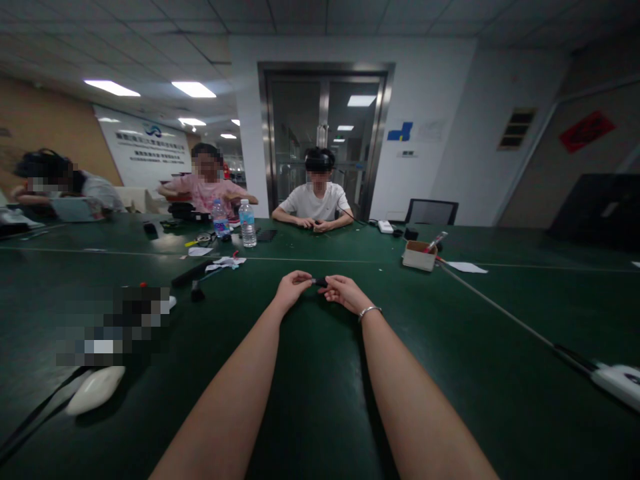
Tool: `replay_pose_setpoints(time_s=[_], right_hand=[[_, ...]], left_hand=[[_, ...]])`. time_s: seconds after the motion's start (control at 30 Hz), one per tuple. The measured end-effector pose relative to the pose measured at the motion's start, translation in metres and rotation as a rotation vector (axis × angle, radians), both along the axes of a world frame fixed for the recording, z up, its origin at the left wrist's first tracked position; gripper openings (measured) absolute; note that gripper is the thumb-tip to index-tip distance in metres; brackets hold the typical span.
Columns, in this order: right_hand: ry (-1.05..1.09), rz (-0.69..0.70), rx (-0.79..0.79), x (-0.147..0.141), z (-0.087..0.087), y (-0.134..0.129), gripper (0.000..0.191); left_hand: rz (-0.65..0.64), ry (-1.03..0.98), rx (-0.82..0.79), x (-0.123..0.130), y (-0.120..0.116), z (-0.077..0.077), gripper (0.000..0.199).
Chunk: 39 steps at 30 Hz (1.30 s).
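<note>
A small dark object point(321, 283) is between my two hands, just above the green table point(320, 373). My left hand point(294, 291) pinches its left end, which looks lighter or metallic, with thumb and fingertips. On the right end are the thumb and index finger of my right hand point(345, 294), whose other fingers curl below. A silver bracelet point(370, 313) circles my right wrist. The object is too small to identify.
Left of my hands lie a black rod-like item point(191, 273), paper scraps point(226, 264) and a white rounded object point(96, 391). Two bottles point(247, 224) stand farther back. A small box point(419, 256) and a cable lead toward a power strip point(617, 383) at right. People sit opposite.
</note>
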State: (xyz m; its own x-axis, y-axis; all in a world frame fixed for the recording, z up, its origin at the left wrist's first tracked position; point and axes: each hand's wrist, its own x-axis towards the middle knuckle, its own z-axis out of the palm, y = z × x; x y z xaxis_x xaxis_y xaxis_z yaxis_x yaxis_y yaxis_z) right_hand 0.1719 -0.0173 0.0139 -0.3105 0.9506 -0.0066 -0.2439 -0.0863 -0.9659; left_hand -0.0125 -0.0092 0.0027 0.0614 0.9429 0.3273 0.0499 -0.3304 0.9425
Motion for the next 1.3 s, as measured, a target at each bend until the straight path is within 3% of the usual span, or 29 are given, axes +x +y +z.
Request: replay_pose_setpoints(time_s=[0.33, 0.7, 1.13, 1.3], right_hand=[[-0.009, -0.007, 0.008, 0.0, 0.0, 0.0, 0.021], [-0.052, 0.009, 0.017, 0.001, 0.001, -0.002, 0.016], [-0.026, 0.017, 0.011, 0.001, 0.0, -0.003, 0.009], [-0.011, 0.018, 0.016, 0.001, 0.0, -0.005, 0.015]], left_hand=[[-0.048, 0.007, 0.014, 0.002, -0.011, 0.009, 0.033], [0.022, 0.087, -0.07, 0.005, -0.002, 0.0, 0.028], [0.037, 0.145, -0.084, 0.003, -0.001, 0.001, 0.03], [0.066, 0.18, -0.09, 0.003, 0.001, -0.002, 0.034]])
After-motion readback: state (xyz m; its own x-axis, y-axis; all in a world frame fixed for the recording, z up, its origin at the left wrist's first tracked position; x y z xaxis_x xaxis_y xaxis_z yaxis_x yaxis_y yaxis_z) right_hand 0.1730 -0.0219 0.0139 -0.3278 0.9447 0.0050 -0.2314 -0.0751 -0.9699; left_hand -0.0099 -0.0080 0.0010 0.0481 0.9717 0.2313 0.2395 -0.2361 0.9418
